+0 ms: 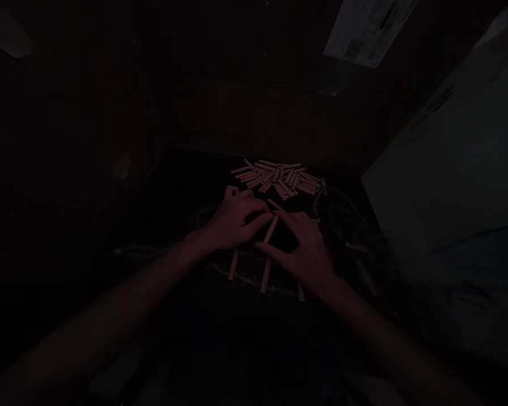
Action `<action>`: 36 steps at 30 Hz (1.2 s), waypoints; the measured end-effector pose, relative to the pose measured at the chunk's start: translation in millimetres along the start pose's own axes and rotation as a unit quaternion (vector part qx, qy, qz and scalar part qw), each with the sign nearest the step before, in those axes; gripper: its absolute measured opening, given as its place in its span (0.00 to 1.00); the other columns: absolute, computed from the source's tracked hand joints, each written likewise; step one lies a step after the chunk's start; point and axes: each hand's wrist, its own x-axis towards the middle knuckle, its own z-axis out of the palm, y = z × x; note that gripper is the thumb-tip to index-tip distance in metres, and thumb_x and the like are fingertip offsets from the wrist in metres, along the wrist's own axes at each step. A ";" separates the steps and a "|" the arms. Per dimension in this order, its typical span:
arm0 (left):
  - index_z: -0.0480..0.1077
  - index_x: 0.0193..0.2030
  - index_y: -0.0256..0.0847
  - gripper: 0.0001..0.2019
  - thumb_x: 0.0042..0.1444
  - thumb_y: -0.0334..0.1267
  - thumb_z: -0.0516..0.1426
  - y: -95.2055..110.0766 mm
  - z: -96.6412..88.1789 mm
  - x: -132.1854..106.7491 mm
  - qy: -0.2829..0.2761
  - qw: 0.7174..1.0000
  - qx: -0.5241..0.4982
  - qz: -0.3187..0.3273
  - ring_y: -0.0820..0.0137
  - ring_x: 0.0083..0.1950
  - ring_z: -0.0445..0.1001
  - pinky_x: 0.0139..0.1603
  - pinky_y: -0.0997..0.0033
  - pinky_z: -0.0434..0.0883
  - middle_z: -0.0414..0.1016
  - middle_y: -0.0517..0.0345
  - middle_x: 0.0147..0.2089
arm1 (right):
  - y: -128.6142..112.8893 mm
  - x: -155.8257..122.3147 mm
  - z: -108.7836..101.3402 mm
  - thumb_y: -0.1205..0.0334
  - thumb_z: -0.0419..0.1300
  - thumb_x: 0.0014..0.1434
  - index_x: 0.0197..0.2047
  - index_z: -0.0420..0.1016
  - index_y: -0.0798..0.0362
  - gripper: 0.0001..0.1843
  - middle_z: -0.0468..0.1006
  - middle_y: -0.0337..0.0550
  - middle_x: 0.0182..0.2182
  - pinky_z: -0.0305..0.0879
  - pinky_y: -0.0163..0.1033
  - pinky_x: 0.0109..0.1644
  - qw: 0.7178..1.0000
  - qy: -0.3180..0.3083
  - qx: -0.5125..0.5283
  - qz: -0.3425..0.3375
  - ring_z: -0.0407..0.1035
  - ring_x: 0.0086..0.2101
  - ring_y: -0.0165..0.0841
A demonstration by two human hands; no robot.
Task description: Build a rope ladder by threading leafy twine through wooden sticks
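I see left hand [232, 220] and right hand [302, 248] flanking a pale stick [270, 228] (too dim to confirm grip), loose stick pile [277, 179] at twelve o'clock, within reach.

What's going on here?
A person is working bare-handed in dim light. The left hand and right hand sit close together on either side of a pale stick; it's too dark to tell whether either grips it. More sticks lie below the hands, spaced apart and roughly parallel. A loose heap of similar sticks lies just beyond the hands.
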 end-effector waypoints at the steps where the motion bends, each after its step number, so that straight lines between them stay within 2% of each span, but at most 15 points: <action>1: 0.75 0.38 0.42 0.16 0.68 0.48 0.51 0.1 0.4 0.0 -0.003 1.000 0.001 0.006 0.64 0.45 0.71 0.53 0.55 0.53 0.78 0.59 0.36 | 0.3 -0.3 0.8 0.45 0.71 0.55 0.63 0.72 0.52 0.37 0.79 0.53 0.54 0.66 0.56 0.57 1.000 0.003 0.000 -0.004 0.72 0.52 0.48; 9: 0.74 0.36 0.40 0.16 0.67 0.47 0.52 -4.1 -6.8 0.6 0.021 1.000 -0.005 -0.016 0.63 0.45 0.71 0.52 0.55 0.54 0.77 0.57 0.38 | 5.9 -0.6 2.9 0.43 0.70 0.56 0.62 0.73 0.52 0.35 0.81 0.50 0.51 0.66 0.53 0.56 0.999 0.037 -0.004 -0.013 0.73 0.50 0.46; 14: 0.76 0.41 0.42 0.14 0.67 0.48 0.53 -2.0 -3.1 0.3 0.009 1.000 0.010 -0.008 0.63 0.46 0.71 0.53 0.55 0.53 0.78 0.59 0.38 | 4.9 -0.3 2.4 0.43 0.70 0.56 0.62 0.73 0.49 0.35 0.80 0.50 0.52 0.65 0.53 0.56 1.000 0.010 -0.003 0.004 0.73 0.51 0.47; 20: 0.74 0.36 0.41 0.15 0.67 0.46 0.52 -2.7 -3.1 0.9 -0.003 1.000 0.021 -0.018 0.62 0.45 0.71 0.52 0.55 0.54 0.77 0.57 0.37 | 5.1 -0.4 3.0 0.43 0.71 0.55 0.60 0.74 0.51 0.34 0.81 0.49 0.50 0.64 0.53 0.56 1.000 0.015 -0.004 0.006 0.73 0.50 0.46; 25: 0.75 0.36 0.40 0.15 0.66 0.45 0.52 -3.2 -4.9 1.8 0.001 1.000 0.021 -0.024 0.62 0.44 0.71 0.52 0.55 0.54 0.76 0.57 0.36 | 4.6 0.0 1.9 0.42 0.70 0.55 0.60 0.74 0.51 0.35 0.81 0.49 0.49 0.64 0.53 0.55 1.000 -0.005 -0.011 0.018 0.72 0.50 0.47; 31: 0.76 0.41 0.42 0.13 0.66 0.46 0.54 -2.1 -2.8 0.2 -0.004 0.999 0.031 0.008 0.62 0.47 0.71 0.53 0.54 0.53 0.79 0.57 0.39 | 5.3 -0.6 2.0 0.41 0.70 0.55 0.61 0.73 0.52 0.36 0.80 0.52 0.51 0.65 0.54 0.55 1.000 -0.007 -0.006 0.008 0.72 0.50 0.47; 36: 0.75 0.35 0.41 0.17 0.67 0.48 0.52 -3.7 -4.2 1.0 -0.020 1.000 -0.004 -0.016 0.63 0.45 0.71 0.52 0.55 0.54 0.75 0.57 0.35 | 5.9 -1.4 3.7 0.41 0.69 0.56 0.59 0.74 0.53 0.35 0.81 0.52 0.51 0.64 0.54 0.55 1.000 0.002 -0.022 0.000 0.73 0.50 0.47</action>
